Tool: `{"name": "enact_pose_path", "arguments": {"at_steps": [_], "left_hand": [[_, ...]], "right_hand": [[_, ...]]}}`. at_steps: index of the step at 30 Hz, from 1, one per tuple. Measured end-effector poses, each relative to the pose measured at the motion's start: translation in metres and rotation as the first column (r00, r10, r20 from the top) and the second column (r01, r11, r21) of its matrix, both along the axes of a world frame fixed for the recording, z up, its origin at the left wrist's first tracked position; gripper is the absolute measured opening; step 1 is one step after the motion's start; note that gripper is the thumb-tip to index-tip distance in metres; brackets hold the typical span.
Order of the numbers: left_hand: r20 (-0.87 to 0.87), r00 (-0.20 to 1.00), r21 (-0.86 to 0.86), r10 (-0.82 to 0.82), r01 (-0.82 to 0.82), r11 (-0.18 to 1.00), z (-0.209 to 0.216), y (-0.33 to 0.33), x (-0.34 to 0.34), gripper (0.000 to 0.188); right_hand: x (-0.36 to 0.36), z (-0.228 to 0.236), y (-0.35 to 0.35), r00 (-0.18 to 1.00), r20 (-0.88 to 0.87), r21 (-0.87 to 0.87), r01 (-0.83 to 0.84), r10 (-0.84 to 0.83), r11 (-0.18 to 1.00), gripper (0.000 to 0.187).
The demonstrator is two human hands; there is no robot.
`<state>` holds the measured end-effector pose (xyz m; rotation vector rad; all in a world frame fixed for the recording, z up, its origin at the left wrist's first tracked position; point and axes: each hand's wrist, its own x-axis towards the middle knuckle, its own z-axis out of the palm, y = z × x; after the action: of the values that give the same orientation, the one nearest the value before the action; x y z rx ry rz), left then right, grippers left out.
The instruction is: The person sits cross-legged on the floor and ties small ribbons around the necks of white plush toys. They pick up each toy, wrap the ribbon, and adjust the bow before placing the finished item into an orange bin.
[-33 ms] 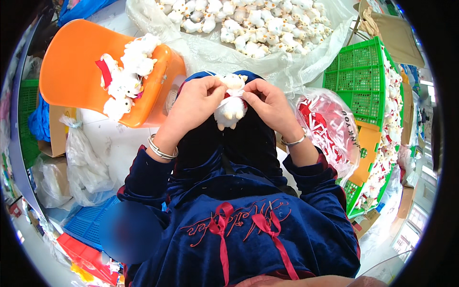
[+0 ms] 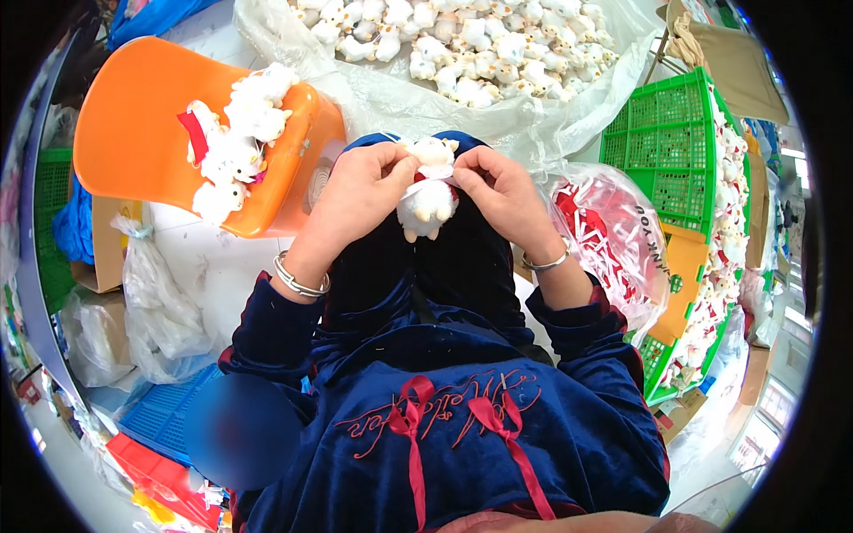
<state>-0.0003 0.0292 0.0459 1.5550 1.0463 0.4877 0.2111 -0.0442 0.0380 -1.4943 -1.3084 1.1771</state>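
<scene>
A small white plush animal (image 2: 427, 206) lies at my knees, its head away from me and its pale feet toward me. Around its neck runs a white ribbon (image 2: 435, 183), with a bit of red cloth showing under it. My left hand (image 2: 369, 186) pinches the ribbon's left side between thumb and fingers. On the other side, my right hand (image 2: 499, 192) is closed in a pinch on the ribbon's right part. The ribbon looks drawn between both hands across the toy's neck. My fingers hide the ribbon's ends.
An orange chair (image 2: 133, 133) at the left holds several white plush toys (image 2: 240, 147). Beyond my knees, a large clear plastic sheet (image 2: 373, 93) bears a heap of plush toys (image 2: 480, 53). To the right are a bag of red pieces with white ribbons (image 2: 604, 240) and a green crate (image 2: 662, 133).
</scene>
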Motion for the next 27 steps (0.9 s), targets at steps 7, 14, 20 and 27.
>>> {"name": "enact_pose_path", "arguments": {"at_steps": [7, 14, 20, 27], "left_hand": [[-0.163, 0.979, 0.429, -0.124, 0.184, 0.884, 0.011, -0.009, -0.007, 0.024], [0.061, 0.995, -0.344, -0.078, 0.095, 0.934, 0.006, 0.011, -0.006, 0.027], [-0.229, 0.972, 0.123, -0.059, 0.089, 0.988, 0.012, 0.016, -0.012, 0.027], [-0.324, 0.944, 0.264, -0.067, 0.158, 0.951, 0.043, 0.007, -0.007, 0.03]], "right_hand": [[0.006, 0.017, -0.006, 0.988, 0.093, -0.172, -0.106, 0.123, 0.979, 0.013], [0.007, 0.019, -0.001, 0.856, 0.517, 0.352, -0.203, -0.009, 0.913, 0.009], [0.007, 0.018, -0.006, 0.911, 0.411, 0.113, -0.023, -0.026, 0.993, 0.011], [0.007, 0.027, 0.001, 0.976, 0.21, -0.072, 0.072, -0.056, 0.995, 0.015]]}}
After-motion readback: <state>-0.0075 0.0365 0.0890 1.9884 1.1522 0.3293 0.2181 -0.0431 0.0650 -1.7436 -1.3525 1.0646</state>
